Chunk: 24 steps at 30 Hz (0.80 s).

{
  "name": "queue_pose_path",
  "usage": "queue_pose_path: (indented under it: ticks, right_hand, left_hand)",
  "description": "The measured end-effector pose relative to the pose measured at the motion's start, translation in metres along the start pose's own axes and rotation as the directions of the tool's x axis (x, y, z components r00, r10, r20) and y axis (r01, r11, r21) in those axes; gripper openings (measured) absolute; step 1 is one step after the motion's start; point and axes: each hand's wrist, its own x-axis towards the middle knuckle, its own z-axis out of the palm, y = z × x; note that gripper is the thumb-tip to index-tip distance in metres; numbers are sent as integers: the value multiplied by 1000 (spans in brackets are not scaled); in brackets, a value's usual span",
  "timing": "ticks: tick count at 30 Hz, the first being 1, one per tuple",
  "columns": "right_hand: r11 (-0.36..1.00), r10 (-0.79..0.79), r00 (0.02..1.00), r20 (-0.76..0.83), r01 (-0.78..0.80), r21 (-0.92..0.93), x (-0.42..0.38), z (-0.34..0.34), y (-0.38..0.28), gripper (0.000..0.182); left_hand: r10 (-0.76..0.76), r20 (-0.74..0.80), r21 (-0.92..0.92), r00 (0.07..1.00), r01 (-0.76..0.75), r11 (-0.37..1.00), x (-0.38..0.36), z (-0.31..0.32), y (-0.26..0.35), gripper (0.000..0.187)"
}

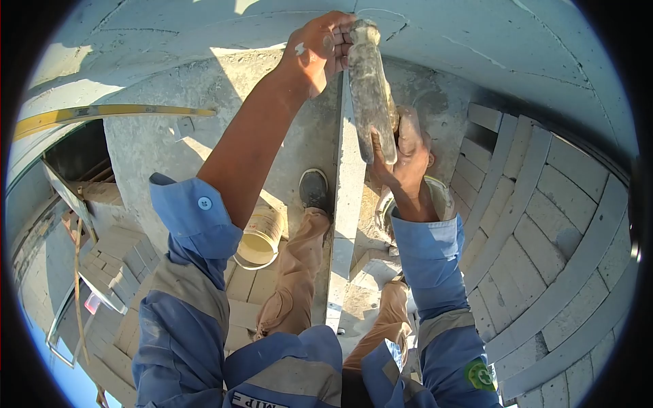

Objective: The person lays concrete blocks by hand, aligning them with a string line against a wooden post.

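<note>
Gripping the long, mortar-crusted tool [369, 85] by its lower part, your right hand [410, 151] is closed, with fingers bent around its right side and one digit showing near the two blunt tips at its lower end. The tool stands lengthwise in front of you, its knobbed end up by the pale wall [476, 37] and its blunt end down by your right wrist, above the pale strip of blocks [345, 197] that runs between your legs. Your left hand [320, 53] is up beside the knobbed end, half curled, with the fingers bent inward and a whitish smear on the back; its fingertips come right up to the tool, but you cannot tell from this angle whether they press on it or stop just short. Both your forearms reach forward out of rolled blue cuffs, the left one longer and barer. Below your left forearm, a cream bucket [256, 246] sits beside your left leg, near the dark shoe [313, 189]. Another round container [442, 197] lies partly hidden behind your right wrist and cuff, so its contents are hard to make out. Off to your left, a yellow bar [115, 114] reaches in from the edge, and to your right, rows of pale blocks [554, 221] are stacked close together.
</note>
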Motion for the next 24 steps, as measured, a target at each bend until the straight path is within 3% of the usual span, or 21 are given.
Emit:
queue_pose_path:
  ticks: [2,4,6,8,9,10,12,13,15,18,19,20,21,22,24]
  right_hand:
    - [989,112,992,61,-105,-106,1,9,13,39]
    - [999,32,999,18,-31,-35,1,3,1,40]
    - [999,-19,1000,-10,20,40,-6,3,-3,42]
    - [985,-142,986,-92,151,89,-6,5,7,43]
    - [997,-72,997,-20,73,29,-5,6,16,43]
    - [988,13,999,31,-9,-151,2,10,22,45]
    - [993,103,993,58,-98,-72,0,8,19,44]
    - [994,93,994,55,-89,-70,2,8,19,44]
    - [993,-112,992,-59,114,33,-7,7,15,40]
    - [994,-90,996,-8,91,67,-5,7,24,39]
    - [986,98,992,77,-86,-144,0,12,29,43]
    - [985,98,992,75,-86,-147,-3,11,26,43]
    - [993,53,997,51,-48,-105,-2,8,18,44]
    - [998,1,1000,29,1,-58,0,9,15,46]
    - [999,-28,999,20,28,16,-7,9,13,45]
  left_hand:
    - [-88,-66,-35,994,86,996,6,2,-5,32]
    - [-73,-238,10,969,77,997,2,11,-1,32]
    - [-74,-275,29,959,85,996,0,14,-1,31]
    - [43,-215,102,976,-21,995,-3,16,2,20]
    - [-93,-52,2,994,93,996,9,-13,-4,30]
    - [-93,-52,3,994,93,996,9,-15,-8,30]
    - [-69,-68,10,995,70,997,12,-16,-9,31]
    - [-36,-26,20,999,36,999,2,-8,-3,32]
    - [17,-102,92,995,-8,996,-6,6,-2,33]
    - [33,-186,126,982,-9,992,0,-1,-4,35]
    - [38,-78,99,996,-30,995,5,-13,-9,34]
    - [49,35,71,998,-51,996,10,-22,-13,34]
    - [-104,-66,-30,992,102,994,9,-15,-6,28]
    - [-91,-63,-25,994,90,996,10,-8,-1,28]
    - [-16,-264,65,964,34,997,2,6,-7,26]
